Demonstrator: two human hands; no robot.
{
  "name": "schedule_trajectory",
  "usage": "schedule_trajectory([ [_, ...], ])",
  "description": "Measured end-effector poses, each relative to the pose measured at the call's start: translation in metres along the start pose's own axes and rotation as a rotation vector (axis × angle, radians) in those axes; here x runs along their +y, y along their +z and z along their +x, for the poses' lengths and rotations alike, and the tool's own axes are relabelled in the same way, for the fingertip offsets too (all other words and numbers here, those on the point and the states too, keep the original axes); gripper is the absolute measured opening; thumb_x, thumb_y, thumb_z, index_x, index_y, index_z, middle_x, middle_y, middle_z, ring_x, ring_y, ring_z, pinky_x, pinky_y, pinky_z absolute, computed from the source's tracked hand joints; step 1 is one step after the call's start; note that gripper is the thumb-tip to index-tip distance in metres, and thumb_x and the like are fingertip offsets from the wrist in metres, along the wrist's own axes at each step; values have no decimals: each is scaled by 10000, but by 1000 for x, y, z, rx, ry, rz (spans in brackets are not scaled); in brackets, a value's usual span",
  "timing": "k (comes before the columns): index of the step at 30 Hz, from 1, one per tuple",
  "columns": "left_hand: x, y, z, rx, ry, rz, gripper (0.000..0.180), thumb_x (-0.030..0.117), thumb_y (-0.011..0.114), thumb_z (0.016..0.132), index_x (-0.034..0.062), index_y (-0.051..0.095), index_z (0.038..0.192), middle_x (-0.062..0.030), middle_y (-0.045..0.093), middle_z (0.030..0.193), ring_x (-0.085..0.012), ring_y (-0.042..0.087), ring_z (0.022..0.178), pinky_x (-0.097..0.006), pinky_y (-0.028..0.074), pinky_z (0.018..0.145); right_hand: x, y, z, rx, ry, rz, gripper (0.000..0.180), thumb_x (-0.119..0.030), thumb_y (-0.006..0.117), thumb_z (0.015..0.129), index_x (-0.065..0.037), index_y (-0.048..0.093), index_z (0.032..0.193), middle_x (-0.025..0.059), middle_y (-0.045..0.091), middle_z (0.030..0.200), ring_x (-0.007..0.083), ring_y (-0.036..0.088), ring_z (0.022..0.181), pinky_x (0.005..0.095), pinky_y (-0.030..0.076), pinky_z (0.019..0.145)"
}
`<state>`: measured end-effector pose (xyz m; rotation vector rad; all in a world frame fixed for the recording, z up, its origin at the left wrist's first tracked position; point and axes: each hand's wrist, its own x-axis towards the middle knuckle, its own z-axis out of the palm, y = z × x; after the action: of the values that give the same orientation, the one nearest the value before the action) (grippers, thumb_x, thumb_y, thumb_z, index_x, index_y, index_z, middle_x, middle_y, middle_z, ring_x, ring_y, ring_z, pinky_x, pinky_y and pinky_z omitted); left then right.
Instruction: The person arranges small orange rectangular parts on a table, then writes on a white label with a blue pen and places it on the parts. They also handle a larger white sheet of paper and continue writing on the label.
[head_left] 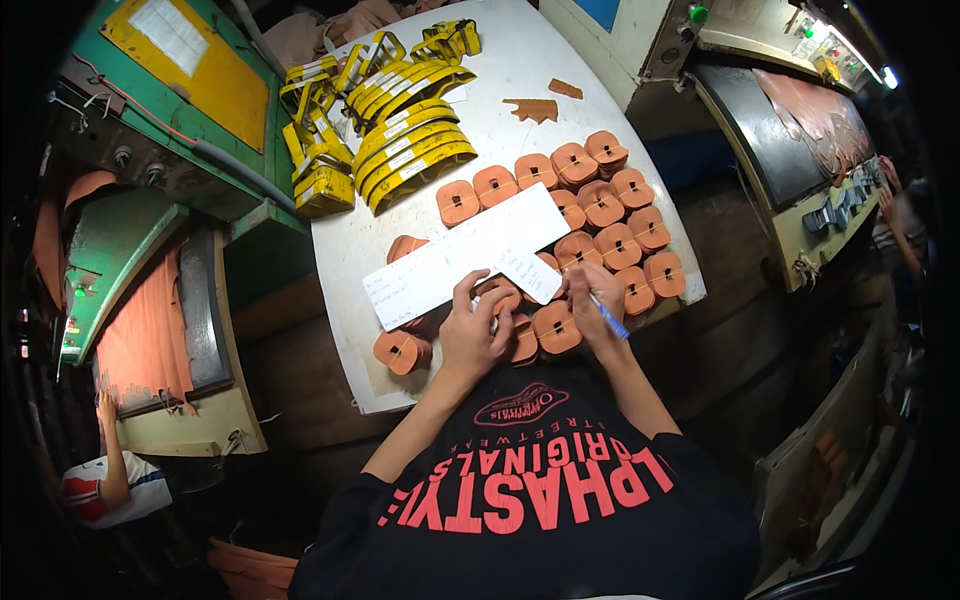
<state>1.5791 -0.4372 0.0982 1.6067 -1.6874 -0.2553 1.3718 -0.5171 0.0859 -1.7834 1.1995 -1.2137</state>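
Note:
My right hand (597,300) grips a blue pen (610,318) beside stacks of brown leather pieces. My left hand (475,330) is curled over a stack at the table's near side, with a small white thing (493,324) at its fingers that I cannot make out. A long white paper strip (440,262) with handwriting lies across the stacks, just beyond my left hand. A smaller written slip (532,274) overlaps its right part, between my hands. Thin bands tie the rounded leather stacks, such as the leather stack (557,327) between my wrists. Papers and hands cover several stacks partly.
Yellow cutting dies (415,150) are piled at the white table's (345,300) far left. Leather scraps (532,110) lie at the far side. A green machine (240,110) stands left, another machine bed (790,140) right. A co-worker's arm (113,450) shows at left, another person's hand (888,190) at right.

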Motion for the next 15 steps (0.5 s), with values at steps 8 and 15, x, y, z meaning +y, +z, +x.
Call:
schedule_trajectory([
  [8, 0, -3, 2, -26, -111, 152, 129, 245, 811, 928, 158, 780, 1018, -37, 690, 1013, -272, 740, 800, -389, 570, 649, -29, 3, -12, -152, -182, -380, 593, -235, 935, 803, -29, 588, 1237, 156, 647, 1153, 381, 586, 1012, 474, 476, 903],
  [15, 4, -11, 12, -111, -188, 164, 115, 258, 817, 916, 160, 792, 970, -19, 708, 979, -258, 741, 787, -395, 580, 660, -27, 10, -17, -98, -112, -340, 597, -93, 899, 784, -27, 552, 1266, 191, 600, 1166, 385, 555, 1052, 465, 457, 942],
])
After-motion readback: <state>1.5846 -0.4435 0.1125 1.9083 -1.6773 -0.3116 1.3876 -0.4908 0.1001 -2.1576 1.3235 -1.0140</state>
